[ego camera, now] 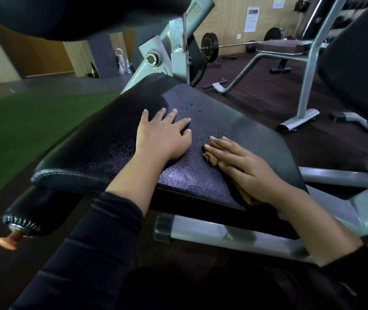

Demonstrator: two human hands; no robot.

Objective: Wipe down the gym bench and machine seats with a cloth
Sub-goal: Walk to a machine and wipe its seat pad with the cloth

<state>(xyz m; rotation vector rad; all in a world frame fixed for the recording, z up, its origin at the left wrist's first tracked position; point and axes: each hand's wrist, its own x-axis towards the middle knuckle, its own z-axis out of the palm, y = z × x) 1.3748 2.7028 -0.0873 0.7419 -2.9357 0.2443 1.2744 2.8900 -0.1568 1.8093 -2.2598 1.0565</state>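
A black padded machine seat (102,142) fills the middle of the view, with water droplets scattered over its far part. My left hand (163,135) lies flat on the pad, fingers spread, holding nothing. My right hand (241,166) presses flat on a tan cloth (210,156) at the seat's right side; the cloth shows past my fingertips and under my wrist at the pad's edge. Most of the cloth is hidden beneath the hand.
Grey steel frame (223,233) runs under the seat. A black roller pad (33,209) with an orange knob (8,241) sits lower left. Another black pad (357,63) stands at right, a brown bench (279,47) and barbell plate (210,47) behind. Green turf (22,126) lies left.
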